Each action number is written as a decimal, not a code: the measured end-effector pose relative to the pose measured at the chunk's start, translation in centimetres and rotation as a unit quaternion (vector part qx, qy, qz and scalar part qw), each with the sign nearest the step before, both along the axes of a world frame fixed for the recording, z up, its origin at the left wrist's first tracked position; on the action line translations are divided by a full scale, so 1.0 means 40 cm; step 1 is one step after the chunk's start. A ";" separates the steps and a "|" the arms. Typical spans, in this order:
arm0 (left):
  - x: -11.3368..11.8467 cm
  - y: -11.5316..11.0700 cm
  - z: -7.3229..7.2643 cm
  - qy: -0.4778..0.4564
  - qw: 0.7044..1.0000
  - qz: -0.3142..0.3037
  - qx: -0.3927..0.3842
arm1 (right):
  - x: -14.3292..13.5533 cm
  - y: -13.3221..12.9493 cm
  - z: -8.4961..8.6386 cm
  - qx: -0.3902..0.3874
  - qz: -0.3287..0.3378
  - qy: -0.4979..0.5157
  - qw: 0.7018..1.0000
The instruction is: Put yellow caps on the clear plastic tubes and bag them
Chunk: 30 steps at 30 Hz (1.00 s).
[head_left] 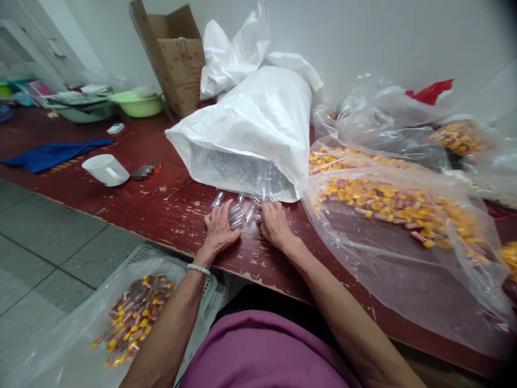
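Dark red table [169, 210], paint chipped along the near edge. Near edge, middle: small clear tubes [238, 213] spilling from a white sack [258, 124]. Right side: clear bags of yellow-capped pieces [388, 202]. Left part: white cup [105, 170] on its side, blue cloth [52, 153]. Far left corner: green basins [137, 102]. Far edge: cardboard box [177, 56].

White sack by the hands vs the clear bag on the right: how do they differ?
The white sack is opaque and bulging, while the clear bag is see-through and lies flat. The white sack holds clear tubes that spill from its mouth between the left hand and right hand; the clear bag holds yellow-capped pieces. Both lie open-mouthed on the red table.
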<state>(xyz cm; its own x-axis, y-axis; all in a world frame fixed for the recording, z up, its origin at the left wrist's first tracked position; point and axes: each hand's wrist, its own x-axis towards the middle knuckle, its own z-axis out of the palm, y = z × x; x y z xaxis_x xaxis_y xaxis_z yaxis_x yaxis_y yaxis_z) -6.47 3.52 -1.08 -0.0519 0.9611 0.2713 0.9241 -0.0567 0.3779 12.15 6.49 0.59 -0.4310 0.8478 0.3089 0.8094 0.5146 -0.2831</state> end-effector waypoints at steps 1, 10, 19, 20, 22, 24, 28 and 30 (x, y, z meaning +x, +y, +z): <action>-0.001 -0.001 0.000 -0.002 1.000 -0.005 -0.003 | -0.007 0.000 0.001 -0.005 -0.009 -0.025 1.000; 0.005 0.011 0.030 0.047 0.997 -0.029 -0.059 | 0.005 -0.011 0.011 -0.019 -0.003 -0.123 0.992; -0.003 0.009 0.045 0.036 0.995 -0.036 -0.081 | 0.027 -0.020 -0.024 -0.022 -0.003 0.007 1.000; -0.003 0.001 0.043 0.027 0.996 -0.038 -0.077 | 0.028 -0.024 -0.027 -0.017 0.011 0.037 0.999; -0.008 -0.018 0.036 -0.001 0.997 -0.041 -0.061 | 0.025 -0.035 -0.026 -0.008 0.031 0.098 0.995; -0.020 -0.036 0.025 -0.057 0.997 -0.039 -0.036 | 0.007 -0.048 -0.014 0.003 0.046 0.132 0.990; -0.064 -0.049 0.002 -0.284 0.958 -0.034 0.010 | -0.071 -0.065 0.026 0.039 0.077 0.084 0.993; -0.088 -0.044 -0.004 -0.390 0.920 -0.020 0.022 | -0.117 -0.066 0.039 0.049 0.096 0.023 0.994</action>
<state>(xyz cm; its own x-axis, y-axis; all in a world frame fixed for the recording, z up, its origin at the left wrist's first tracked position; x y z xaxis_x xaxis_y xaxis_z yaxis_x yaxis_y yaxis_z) -9.99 1.76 -1.25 -0.2121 0.9556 0.2047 0.3698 -0.1155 0.9219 7.47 3.83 2.14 -0.5649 0.7168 0.4087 0.6811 0.6847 -0.2593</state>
